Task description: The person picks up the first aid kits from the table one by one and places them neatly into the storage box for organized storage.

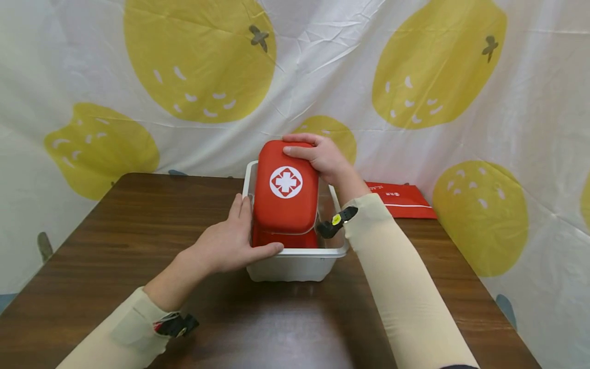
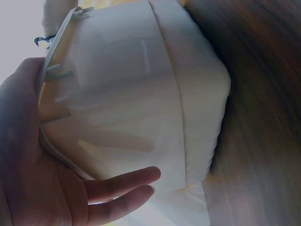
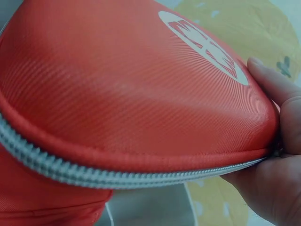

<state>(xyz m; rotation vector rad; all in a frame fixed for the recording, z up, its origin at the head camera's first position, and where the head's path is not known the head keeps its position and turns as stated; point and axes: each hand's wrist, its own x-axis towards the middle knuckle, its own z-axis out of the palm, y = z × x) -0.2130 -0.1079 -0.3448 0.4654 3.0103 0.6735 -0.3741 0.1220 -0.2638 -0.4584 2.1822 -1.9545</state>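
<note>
The person's right arm reaches forward over the desk (image 1: 184, 215), and the right hand (image 1: 322, 158) bends in to grip a red zippered case (image 1: 286, 212) by its upper right corner, thumb laid on the front face. The left arm comes in low from the side; the left hand (image 1: 228, 243) is spread wide at the near left corner of a white bin (image 1: 290, 267), thumb stretched along the near rim and fingers fairly straight along the left side. The case sits partly within the bin's mouth, over another red item (image 1: 286, 240), its far end raised above the rim. Its long axis runs up and away from the person, leaning back slightly, with the white cross emblem (image 1: 286, 182) facing them.
</note>
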